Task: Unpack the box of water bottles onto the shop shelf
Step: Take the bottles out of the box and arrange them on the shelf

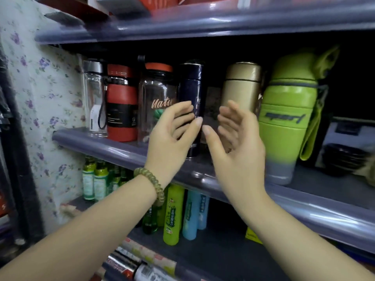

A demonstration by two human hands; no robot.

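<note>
A row of bottles stands on the middle shelf (113,148): a clear bottle with a silver cap (93,98), a red one (121,102), a clear one with an orange lid (156,92), a dark navy flask (191,86), a gold flask (241,84) and a big green sport bottle (288,118). My left hand (172,134) is open in front of the navy flask, fingers spread and just off it. My right hand (235,142) is open in front of the gold flask, holding nothing. The two thumbs nearly meet. No box is in view.
The upper shelf (182,27) overhangs close above the bottle tops and carries red boxes. The lower shelf holds small green bottles (95,179) and green and blue spray tubes (172,216). A floral wall (40,88) closes the left side. Dark bowls (343,159) sit far right.
</note>
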